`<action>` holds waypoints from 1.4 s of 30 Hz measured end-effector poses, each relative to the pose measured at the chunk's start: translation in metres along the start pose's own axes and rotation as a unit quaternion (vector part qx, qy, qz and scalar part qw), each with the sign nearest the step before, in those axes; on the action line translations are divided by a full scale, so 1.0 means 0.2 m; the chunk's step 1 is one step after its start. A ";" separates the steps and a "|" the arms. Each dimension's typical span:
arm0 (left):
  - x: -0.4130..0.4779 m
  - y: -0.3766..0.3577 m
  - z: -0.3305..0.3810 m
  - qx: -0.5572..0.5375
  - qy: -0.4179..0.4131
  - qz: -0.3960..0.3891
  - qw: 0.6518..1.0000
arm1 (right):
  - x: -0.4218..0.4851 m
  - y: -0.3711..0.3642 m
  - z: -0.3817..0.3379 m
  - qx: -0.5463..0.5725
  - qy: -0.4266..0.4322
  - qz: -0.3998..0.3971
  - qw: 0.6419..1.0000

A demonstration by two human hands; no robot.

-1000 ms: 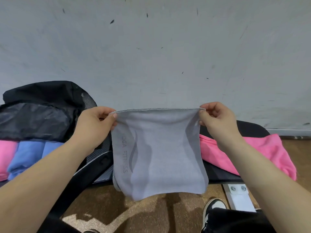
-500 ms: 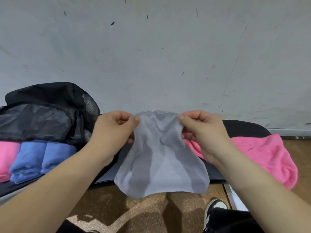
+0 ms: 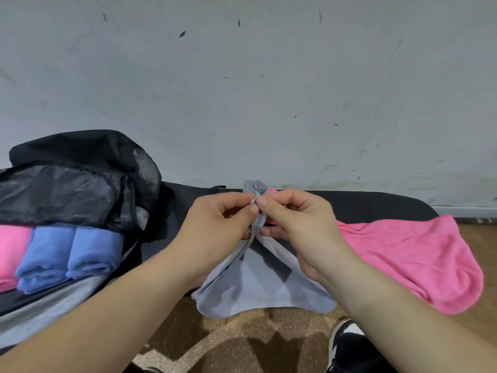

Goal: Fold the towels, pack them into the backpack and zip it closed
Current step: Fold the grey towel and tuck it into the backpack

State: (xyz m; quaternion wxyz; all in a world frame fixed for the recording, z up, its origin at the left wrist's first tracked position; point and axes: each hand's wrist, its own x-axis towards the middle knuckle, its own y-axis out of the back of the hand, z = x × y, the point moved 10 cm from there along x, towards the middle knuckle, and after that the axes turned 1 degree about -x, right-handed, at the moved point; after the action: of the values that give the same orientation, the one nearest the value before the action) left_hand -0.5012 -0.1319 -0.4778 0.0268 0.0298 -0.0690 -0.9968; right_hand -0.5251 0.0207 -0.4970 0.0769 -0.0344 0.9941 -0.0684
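Brown speckled cork-like flooring fills the nearest part of the view, with a black-and-white sneaker at 5 o'clock. Just beyond it, both bare forearms reach in from 7 and 5 o'clock toward the centre. The thin grey microfibre towel hangs between them, its lower edge fanned out over the floor at 6 o'clock, its top corners gathered together. The left hand pinches that bunched top edge between thumb and forefinger, the other fingers curled in; the right hand pinches the same spot from the other side, thumb tip touching the left thumb, so both are closed on the cloth with a small loop of hem standing up above them. A long black padded bench runs behind the hands from 9 to 3 o'clock. At 3 to 4 o'clock a crumpled pink terry towel lies draped over its edge. At 9 o'clock the black nylon backpack lies open, its flap thrown back, and beneath it sit two folded blue towels side by side, with a folded pink towel touching them at the frame's edge. Farthest back, a scuffed pale grey wall spans the upper half.
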 end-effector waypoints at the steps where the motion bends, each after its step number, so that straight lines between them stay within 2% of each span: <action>1: 0.00 0.00 0.00 0.000 -0.002 -0.007 1.000 | 0.00 -0.01 -0.01 0.010 0.001 -0.004 1.000; 5: -0.01 -0.01 0.02 0.002 -0.017 -0.016 1.000 | -0.01 -0.03 0.00 0.061 -0.023 -0.027 0.997; 7: -0.01 0.03 0.02 0.031 -0.031 0.020 0.999 | -0.01 -0.05 0.00 0.078 -0.052 -0.056 0.994; 9: 0.00 0.08 0.02 0.022 -0.033 0.049 0.998 | 0.00 -0.06 -0.04 0.078 -0.045 -0.085 0.992; 11: 0.00 0.11 0.03 -0.002 -0.032 0.054 0.998 | 0.04 0.02 -0.11 -0.023 0.028 -0.045 0.998; 13: 0.00 0.13 0.04 -0.029 -0.036 0.043 0.998 | 0.08 0.10 -0.15 -0.151 0.085 -0.008 0.985; 14: 0.00 0.13 0.05 -0.054 -0.036 0.030 0.997 | 0.11 0.12 -0.12 -0.172 0.074 -0.029 0.982; 17: -0.03 0.10 0.11 -0.176 -0.030 -0.044 0.983 | 0.12 0.07 -0.02 -0.085 -0.021 -0.169 0.982; 19: -0.07 0.10 0.17 -0.244 -0.029 -0.090 0.965 | 0.06 0.02 -0.02 -0.054 -0.027 -0.251 0.966; 21: -0.09 0.13 0.20 -0.260 -0.033 -0.101 0.960 | 0.01 -0.01 -0.07 -0.019 -0.006 -0.268 0.963; 25: -0.09 0.21 0.20 -0.193 -0.046 -0.059 0.978 | -0.06 -0.02 -0.14 0.050 0.024 -0.222 0.974; 28: -0.09 0.29 0.19 -0.055 -0.072 0.000 0.996 | -0.08 0.02 -0.20 0.003 0.074 -0.149 0.986; 30: -0.10 0.32 0.20 0.017 -0.089 0.017 0.996 | -0.10 0.03 -0.25 -0.022 0.103 -0.122 0.987; 32: -0.13 0.31 0.21 -0.004 -0.087 0.003 0.996 | -0.13 0.03 -0.29 0.000 0.105 -0.124 0.987; 36: -0.15 0.25 0.19 -0.070 -0.039 -0.039 0.996 | -0.16 0.02 -0.26 0.048 0.039 -0.157 0.986; 39: -0.10 0.24 0.10 -0.030 -0.008 -0.039 0.999 | -0.11 0.07 -0.20 0.003 0.033 -0.105 0.994; 42: -0.04 0.22 -0.03 0.032 0.036 -0.043 0.998 | -0.03 0.14 -0.14 -0.099 0.054 -0.051 0.992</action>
State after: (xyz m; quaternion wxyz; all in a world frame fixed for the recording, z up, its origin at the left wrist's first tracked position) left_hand -0.4915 -0.1767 -0.4778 -0.0146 0.0694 -0.0983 -0.9926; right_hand -0.5246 0.0522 -0.4723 0.0155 -0.0885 0.9957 0.0246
